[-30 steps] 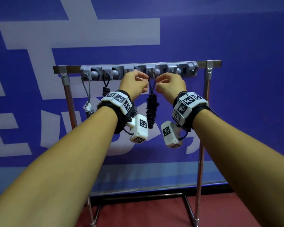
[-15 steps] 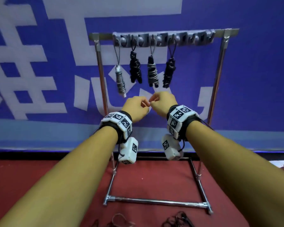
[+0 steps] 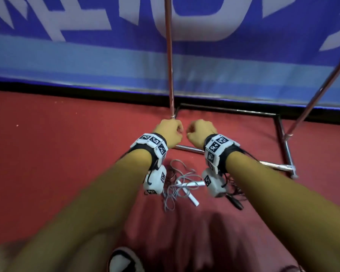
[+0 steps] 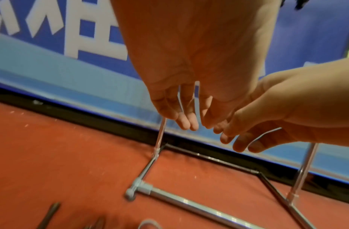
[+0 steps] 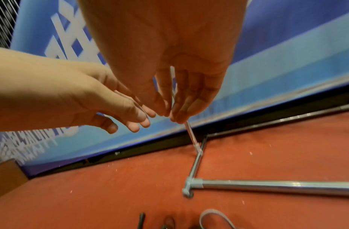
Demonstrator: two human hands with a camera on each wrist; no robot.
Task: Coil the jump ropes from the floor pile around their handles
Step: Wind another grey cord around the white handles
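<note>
While both hands hang empty above the red carpeted floor (image 3: 57, 163), the step in hand reads as reaching down for the next rope. Left hand (image 3: 170, 132): fingers loosely curled, nothing held (wrist views confirm). Right hand (image 3: 200, 133): same, relaxed and empty, just beside the left.

Task object: tangled grey cord jump rope with white tube handles (image 3: 186, 185) lies on the floor below the wrists, near the front bar of the chrome tube rack base (image 3: 279, 165). A second black jump rope (image 3: 235, 202) lies just right of it, partly hidden by the wrist camera.

Judgement: take both white handles first, lay them together, then shake the cord free of the black one before winding; a snag is likely otherwise.

Room: blue banner wall with white lettering (image 3: 86, 61) behind the rack; a shoe toe (image 3: 124, 260) shows at the bottom edge.
</note>
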